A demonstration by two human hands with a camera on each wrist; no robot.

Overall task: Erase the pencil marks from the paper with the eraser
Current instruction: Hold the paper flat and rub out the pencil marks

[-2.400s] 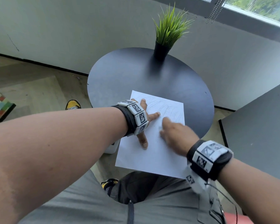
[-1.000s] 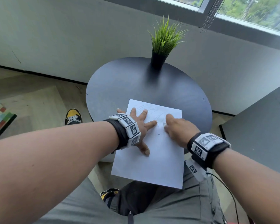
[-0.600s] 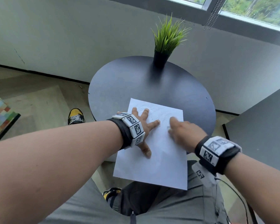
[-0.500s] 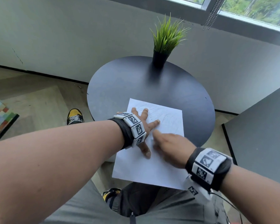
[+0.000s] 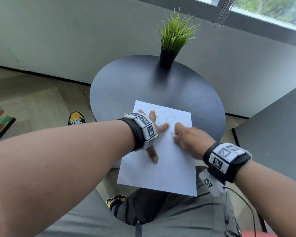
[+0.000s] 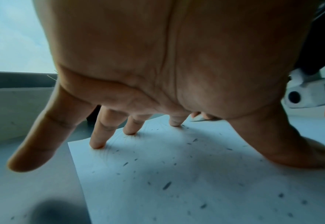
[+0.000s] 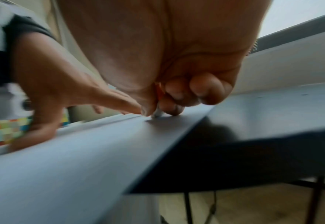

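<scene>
A white sheet of paper (image 5: 167, 170) lies on the near edge of a round dark table (image 5: 143, 82), its near end overhanging my lap. Faint pencil scribbles (image 5: 162, 113) cover its far part. My left hand (image 5: 154, 132) is spread flat on the paper's left side, fingertips (image 6: 97, 145) pressing it down. My right hand (image 5: 186, 137) pinches a small white eraser (image 7: 156, 115) with an orange band between thumb and fingers, its tip on the paper just right of the left index finger. Dark eraser crumbs (image 6: 166, 185) dot the sheet.
A potted grass plant (image 5: 174, 40) stands at the table's far edge. A second grey tabletop (image 5: 272, 134) is at the right. A wall and a window run behind. My shoes (image 5: 76, 118) rest on the wooden floor, left of the table.
My right hand has been rubbing back and forth over the scribbles; since half a second ago it has moved away from me, back up the sheet. The left hand stays pressed in place.
</scene>
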